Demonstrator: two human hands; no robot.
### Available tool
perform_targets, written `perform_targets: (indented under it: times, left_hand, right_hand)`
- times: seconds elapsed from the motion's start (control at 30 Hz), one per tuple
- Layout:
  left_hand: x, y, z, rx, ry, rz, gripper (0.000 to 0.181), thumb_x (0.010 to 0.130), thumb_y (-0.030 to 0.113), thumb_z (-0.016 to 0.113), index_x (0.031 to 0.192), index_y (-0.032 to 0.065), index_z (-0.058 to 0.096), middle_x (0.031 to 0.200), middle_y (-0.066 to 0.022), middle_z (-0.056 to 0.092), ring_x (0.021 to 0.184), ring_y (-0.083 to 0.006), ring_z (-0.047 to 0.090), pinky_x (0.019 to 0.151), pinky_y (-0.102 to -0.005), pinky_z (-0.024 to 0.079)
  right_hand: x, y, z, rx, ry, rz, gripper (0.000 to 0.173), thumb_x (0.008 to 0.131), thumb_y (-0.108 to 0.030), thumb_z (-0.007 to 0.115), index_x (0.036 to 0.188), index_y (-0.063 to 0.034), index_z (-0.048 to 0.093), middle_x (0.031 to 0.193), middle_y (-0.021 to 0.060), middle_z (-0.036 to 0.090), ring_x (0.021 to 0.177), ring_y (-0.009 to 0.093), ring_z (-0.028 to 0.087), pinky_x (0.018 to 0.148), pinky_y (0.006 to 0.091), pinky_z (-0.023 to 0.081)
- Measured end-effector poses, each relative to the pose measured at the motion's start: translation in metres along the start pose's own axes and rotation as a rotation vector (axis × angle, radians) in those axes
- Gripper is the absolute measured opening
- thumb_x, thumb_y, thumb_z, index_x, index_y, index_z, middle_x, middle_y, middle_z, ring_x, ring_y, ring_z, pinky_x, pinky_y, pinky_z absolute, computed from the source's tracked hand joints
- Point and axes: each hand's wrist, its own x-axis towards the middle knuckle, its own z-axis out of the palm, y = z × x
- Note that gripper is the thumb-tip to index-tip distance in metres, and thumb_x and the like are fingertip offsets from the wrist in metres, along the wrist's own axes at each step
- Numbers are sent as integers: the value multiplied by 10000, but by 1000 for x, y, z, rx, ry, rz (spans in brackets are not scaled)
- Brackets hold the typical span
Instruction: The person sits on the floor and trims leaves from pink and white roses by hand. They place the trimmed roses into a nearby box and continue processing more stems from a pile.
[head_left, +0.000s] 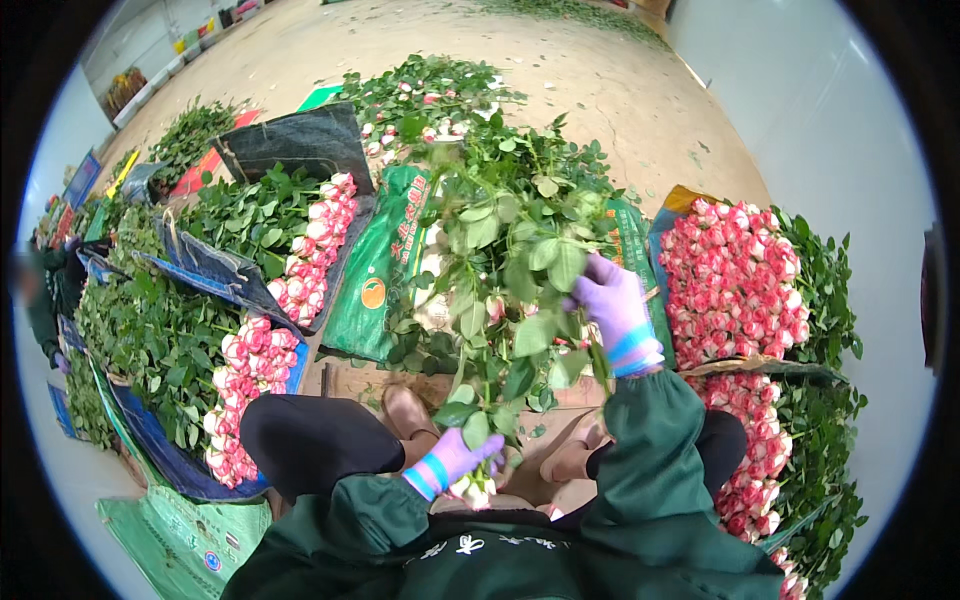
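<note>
My left hand (456, 459), in a purple glove with a blue-striped cuff, grips roses just above their pink-and-white blooms (475, 492). These hang heads down near my lap. My right hand (616, 304), gloved the same way, is higher and to the right, with its fingers closed on a leafy rose stem (566, 270). Leaves around the fingers are blurred and partly hide the stems. Beneath and beyond both hands lies a heap of leafy cut roses (525, 172) on green woven sacks (379, 262) that bear writing.
Bundled roses (727, 281) lie stacked at my right, with dark dividers between piles. At my left, more roses (247, 390) rest in blue sacking (157, 435). Loose blooms and leaves (427, 97) cover the floor ahead. A co-worker (56, 285) is at the far left.
</note>
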Motion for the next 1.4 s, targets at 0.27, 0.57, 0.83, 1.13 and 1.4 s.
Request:
perform_targets:
  times: [0.27, 0.57, 0.83, 1.13, 1.4]
  left_hand:
    - [2, -17, 13, -80, -87, 6, 186, 858, 95, 571, 1024, 23, 534, 783, -61, 604, 646, -144, 585, 584, -294, 501]
    - [4, -4, -8, -223, -69, 55, 317, 875, 186, 573, 1115, -8, 500, 761, -81, 608, 603, -156, 591, 568, -274, 487]
    - [4, -2, -6, -255, -19, 118, 318, 892, 168, 547, 1151, -7, 490, 780, -80, 606, 637, -150, 591, 603, -282, 494]
    - [15, -16, -6, -58, 144, 257, 286, 870, 173, 589, 1100, 13, 527, 833, -50, 614, 659, -140, 596, 568, -264, 497]
    - [-3, 30, -3, -45, 310, 146, 302, 908, 304, 509, 1006, 26, 573, 900, -38, 643, 647, -70, 567, 505, -182, 418]
  right_hand:
    - [104, 63, -20, -344, 373, -165, 206, 806, -27, 590, 989, 66, 607, 743, 77, 634, 500, 106, 540, 477, 231, 432]
    - [103, -58, -84, -151, 325, -246, 332, 832, -101, 604, 1149, -15, 554, 863, 56, 648, 621, 57, 571, 473, 170, 372]
    - [18, 54, -55, -567, -356, 98, 515, 841, -312, 586, 1254, -28, 470, 1250, 146, 513, 1152, 228, 492, 956, 334, 400]
    - [-55, 103, 43, -480, -452, 242, 385, 767, -332, 697, 858, 36, 631, 683, 83, 611, 610, 122, 507, 601, 295, 445]
    - [-2, 105, -27, -23, 174, 34, 493, 783, -165, 687, 1136, 119, 493, 1018, 131, 624, 899, 169, 588, 836, 293, 458]
